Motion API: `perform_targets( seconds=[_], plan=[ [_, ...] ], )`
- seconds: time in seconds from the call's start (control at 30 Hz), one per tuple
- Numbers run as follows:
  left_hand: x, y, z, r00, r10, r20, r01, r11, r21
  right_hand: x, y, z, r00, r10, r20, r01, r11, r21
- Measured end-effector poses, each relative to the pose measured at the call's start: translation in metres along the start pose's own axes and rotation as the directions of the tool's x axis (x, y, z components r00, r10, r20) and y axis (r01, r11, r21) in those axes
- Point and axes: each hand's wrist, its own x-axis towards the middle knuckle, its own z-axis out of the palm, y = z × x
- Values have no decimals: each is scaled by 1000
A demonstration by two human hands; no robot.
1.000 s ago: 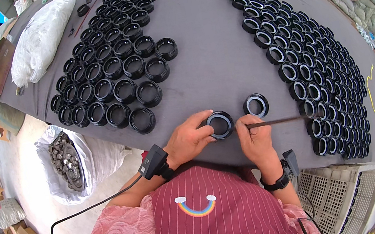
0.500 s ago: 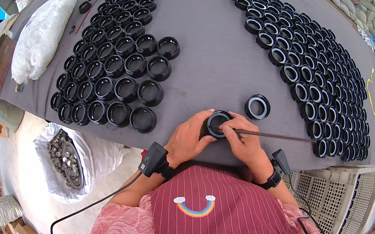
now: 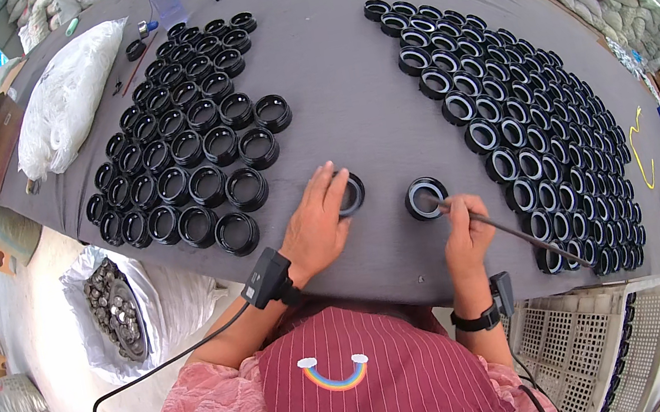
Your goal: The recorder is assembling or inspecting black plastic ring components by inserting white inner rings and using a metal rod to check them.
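Fingers stretched out, my left hand (image 3: 318,224) lies against the left side of a black ring (image 3: 359,193) with a grey inner band, covering part of it. My right hand (image 3: 466,233) is closed around a thin dark stick (image 3: 521,235). The stick's tip reaches into a second black ring (image 3: 412,205), which sits flat on the grey cloth a little to the right of the first. Whether the tip touches that ring's inner band, I cannot tell.
Rows of black rings without visible grey bands (image 3: 208,187) stand at left; a larger group with pale grey bands (image 3: 503,165) fills the right. A white plastic bag (image 3: 68,98) lies far left. Below the table's left edge is a lined sack (image 3: 88,337) of dark metallic pieces.
My right hand has moved the stick from the ring at my left hand to the ring on the right. The left-hand ring has shifted away from me, and my left fingers have straightened.
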Motion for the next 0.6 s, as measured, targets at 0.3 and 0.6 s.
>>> perform_targets(
  seconds=[0.3,0.6],
  plan=[
    [13,23,5,979,194,-66,-198,978,-68,-2,6,-5,995,-49,83,71,955,-288],
    [-15,45,-5,913,406,42,-408,911,68,-36,-29,2,963,77,259,-30,983,-182]
  ],
)
